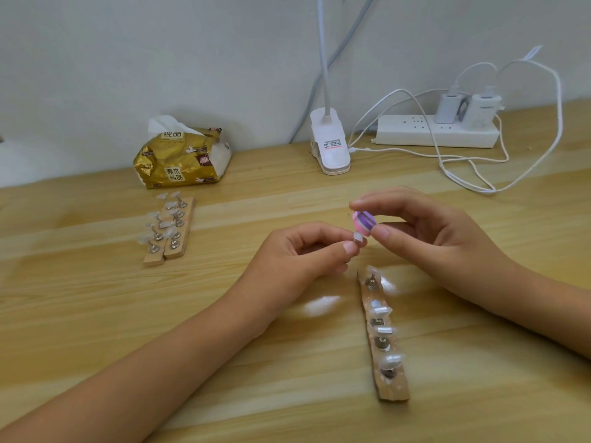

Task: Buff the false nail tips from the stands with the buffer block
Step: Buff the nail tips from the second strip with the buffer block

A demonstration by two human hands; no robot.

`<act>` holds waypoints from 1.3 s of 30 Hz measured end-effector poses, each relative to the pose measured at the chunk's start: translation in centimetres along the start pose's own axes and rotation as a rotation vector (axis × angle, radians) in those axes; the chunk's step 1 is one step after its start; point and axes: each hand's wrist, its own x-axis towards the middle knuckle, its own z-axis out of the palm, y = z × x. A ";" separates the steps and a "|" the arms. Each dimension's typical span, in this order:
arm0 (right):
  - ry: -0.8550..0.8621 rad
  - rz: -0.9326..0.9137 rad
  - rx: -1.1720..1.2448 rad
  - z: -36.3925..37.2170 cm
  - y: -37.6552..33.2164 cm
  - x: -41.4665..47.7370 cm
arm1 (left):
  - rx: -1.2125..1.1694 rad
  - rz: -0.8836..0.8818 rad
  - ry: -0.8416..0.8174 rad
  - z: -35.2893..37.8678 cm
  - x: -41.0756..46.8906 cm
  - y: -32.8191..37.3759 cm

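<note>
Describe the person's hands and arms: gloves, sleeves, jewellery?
Left hand and right hand: no gloves, no rings showing. Left forearm and right forearm: no sleeve, watch or bracelet in frame. Visible fingernails look short and unpainted.

Only the person's forearms and hands are in view. Both forearms are bare to the frame edge. The left hand (pixel 297 251) and right hand (pixel 425 231) have slim fingers with short, plain fingernails.
</note>
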 end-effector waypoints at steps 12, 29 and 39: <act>-0.010 -0.137 -0.272 0.1 0.0 -0.1 | 0.058 0.030 -0.018 0.1 -0.1 0.0; -0.037 -0.117 -0.259 0.1 -0.2 -0.2 | 0.093 0.041 0.018 0.0 0.0 0.0; -0.044 -0.002 -0.200 0.1 -0.2 -0.2 | 0.127 0.023 0.033 0.2 -0.1 0.2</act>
